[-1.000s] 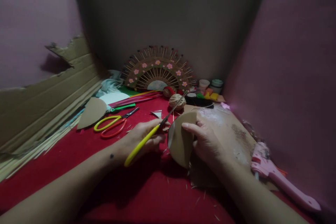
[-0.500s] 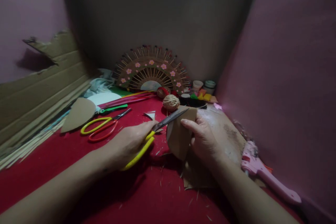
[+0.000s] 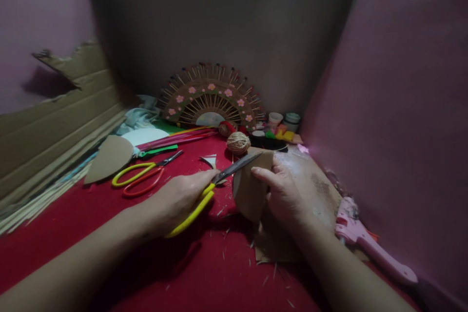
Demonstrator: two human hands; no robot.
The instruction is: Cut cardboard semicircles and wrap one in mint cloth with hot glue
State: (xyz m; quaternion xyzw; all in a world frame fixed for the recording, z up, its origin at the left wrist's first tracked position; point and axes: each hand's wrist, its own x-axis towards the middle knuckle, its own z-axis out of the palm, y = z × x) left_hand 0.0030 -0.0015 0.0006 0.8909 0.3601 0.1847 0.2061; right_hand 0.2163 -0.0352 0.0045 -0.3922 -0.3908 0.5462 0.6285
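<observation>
Two hands: right [image 3: 283, 195] holds cardboard piece [image 3: 248, 190], left [image 3: 179, 200] scissors [image 3: 215, 183].

I sit in a home craft corner: my red surface [image 3: 109, 214] holds a glue gun [image 3: 369, 243], twine [image 3: 238, 143], spare scissors [image 3: 142, 175], cardboard scraps
</observation>
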